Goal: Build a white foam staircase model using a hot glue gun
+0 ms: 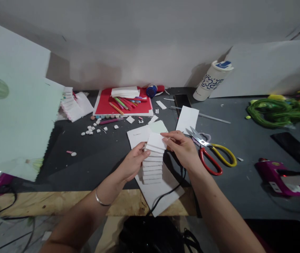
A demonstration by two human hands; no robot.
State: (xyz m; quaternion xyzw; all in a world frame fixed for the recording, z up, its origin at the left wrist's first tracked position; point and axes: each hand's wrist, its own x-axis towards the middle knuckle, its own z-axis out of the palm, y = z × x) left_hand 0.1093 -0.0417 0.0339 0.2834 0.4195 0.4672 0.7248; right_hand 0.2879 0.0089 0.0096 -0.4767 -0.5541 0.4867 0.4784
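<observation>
Between my hands is a white model staircase (152,164), a column of overlapping card or foam strips with a wider flat piece at its top end. My left hand (133,161) is closed on its left edge, thumb resting on an upper step. At the upper right, my right hand (183,147) pinches the corner of the wide white piece (155,140). Beneath them lies a pale board sheet (169,181) that reaches over the table's front edge. Scissors (205,146) with one red and one yellow handle lie open just right of my right hand.
White scraps and small white lumps (89,130) are scattered on the left. Colored pens (128,103) lie on a red sheet (103,102). A white tumbler (210,80) stands at the back, a green thread bundle (271,112) farther right. A black cable (168,192) crosses the board; a purple power strip (279,177) sits right.
</observation>
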